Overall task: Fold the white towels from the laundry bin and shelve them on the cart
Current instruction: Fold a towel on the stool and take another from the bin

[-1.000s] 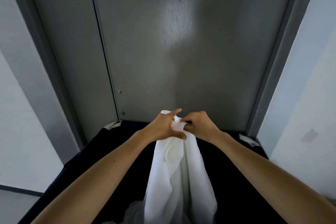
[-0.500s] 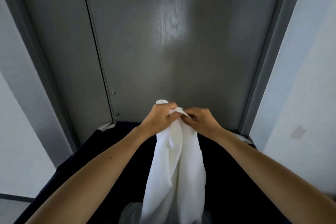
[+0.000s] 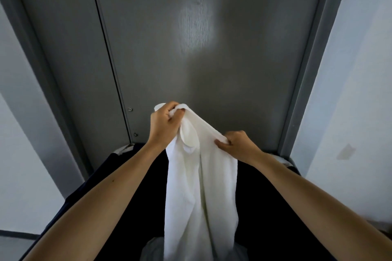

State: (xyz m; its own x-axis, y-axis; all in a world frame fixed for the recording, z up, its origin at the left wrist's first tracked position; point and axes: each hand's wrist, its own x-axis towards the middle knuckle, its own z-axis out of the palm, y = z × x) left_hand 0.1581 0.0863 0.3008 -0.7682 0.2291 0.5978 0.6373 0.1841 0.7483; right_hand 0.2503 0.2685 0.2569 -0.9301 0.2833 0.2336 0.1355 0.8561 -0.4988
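Note:
A white towel [image 3: 199, 193] hangs in long folds over the dark laundry bin [image 3: 273, 207]. My left hand [image 3: 164, 123] grips the towel's top edge, held high at the centre. My right hand [image 3: 237, 144] pinches the same edge lower and to the right, so a short stretch of hem slopes between the two hands. The towel's lower end drops out of view at the bottom. More pale cloth [image 3: 150, 250] lies inside the bin beneath it. The cart is not in view.
A grey door [image 3: 191, 48] stands close behind the bin, with a narrow side panel [image 3: 70, 48] and grey frame. Pale walls [image 3: 356, 91] flank it on both sides. A strip of floor [image 3: 12, 246] shows at the lower left.
Both hands were together at the towel's top. The left hand has risen and the right hand has slid right and down along the edge, spreading it.

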